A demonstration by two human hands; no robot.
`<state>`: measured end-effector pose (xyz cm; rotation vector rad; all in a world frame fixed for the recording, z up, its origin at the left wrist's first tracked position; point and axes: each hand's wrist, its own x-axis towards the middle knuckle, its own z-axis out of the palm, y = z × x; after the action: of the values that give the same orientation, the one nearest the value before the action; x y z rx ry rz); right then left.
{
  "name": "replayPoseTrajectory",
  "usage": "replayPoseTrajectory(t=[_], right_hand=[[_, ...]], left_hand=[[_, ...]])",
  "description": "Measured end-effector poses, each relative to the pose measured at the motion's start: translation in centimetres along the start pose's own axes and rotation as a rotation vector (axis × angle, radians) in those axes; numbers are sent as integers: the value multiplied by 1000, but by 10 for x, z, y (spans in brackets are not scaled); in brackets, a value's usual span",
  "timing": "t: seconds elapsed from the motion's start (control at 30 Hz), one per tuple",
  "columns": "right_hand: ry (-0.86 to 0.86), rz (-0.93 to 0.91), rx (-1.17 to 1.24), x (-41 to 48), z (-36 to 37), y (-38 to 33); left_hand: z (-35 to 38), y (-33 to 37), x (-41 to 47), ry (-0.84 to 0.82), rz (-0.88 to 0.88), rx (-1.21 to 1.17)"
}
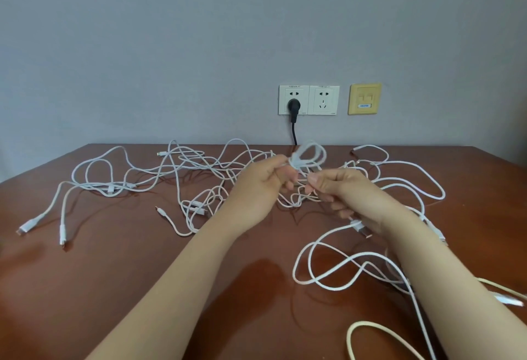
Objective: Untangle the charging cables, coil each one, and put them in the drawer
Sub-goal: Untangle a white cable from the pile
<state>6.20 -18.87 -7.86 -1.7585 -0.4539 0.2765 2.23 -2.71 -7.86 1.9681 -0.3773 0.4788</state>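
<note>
Both hands are up over the middle of the brown surface (114, 274), close together, nearly touching. Left hand (258, 185): fingers (281, 173) curled and pinching a small looped bundle (309, 155) of white cable, which stands up just above the fingertips. Right hand (348, 191): thumb and forefinger are pressed together on a strand coming off the same bundle, and the other fingers are curled under. A USB plug (360, 227) sits right below the right palm; can't tell whether it is held or lying on the surface.

The white cables (182, 168) are spread in a loose tangle across the back half of the surface, from far left to far right, with strands crossing each other. The densest knot is directly under and between the hands. Two connector ends (27, 225) lie free at the left edge of the tangle. More white loops (328, 268) lie near the right forearm. A cream cable (368, 328) curves at the bottom right, apart from the main tangle.

On the grey wall (142, 46) behind are a double socket (309, 100), with a black plug (293, 106) in its left half and the cord dropping behind the surface, and a yellow port plate (364, 98) just to the right.
</note>
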Motion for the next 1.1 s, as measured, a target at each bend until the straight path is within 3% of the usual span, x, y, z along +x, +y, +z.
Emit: replayPoseTrajectory(t=[0.13, 0.37, 0.47, 0.73, 0.87, 1.1], right_hand=[[133, -162, -413, 3, 13, -2], [112, -372, -1035, -9, 33, -7], [133, -499, -1118, -14, 40, -13], [274, -512, -775, -6, 27, -9], [367, -415, -522, -2, 12, -9], [312, -159, 103, -2, -4, -6]], left_hand=[[-1, -10, 6, 174, -150, 84], [-6, -22, 5, 282, -233, 410], [-8, -23, 5, 294, -239, 462], [1, -17, 0, -86, 1, 623], [2, -10, -4, -196, 34, 412], [6, -6, -3, -140, 24, 58]])
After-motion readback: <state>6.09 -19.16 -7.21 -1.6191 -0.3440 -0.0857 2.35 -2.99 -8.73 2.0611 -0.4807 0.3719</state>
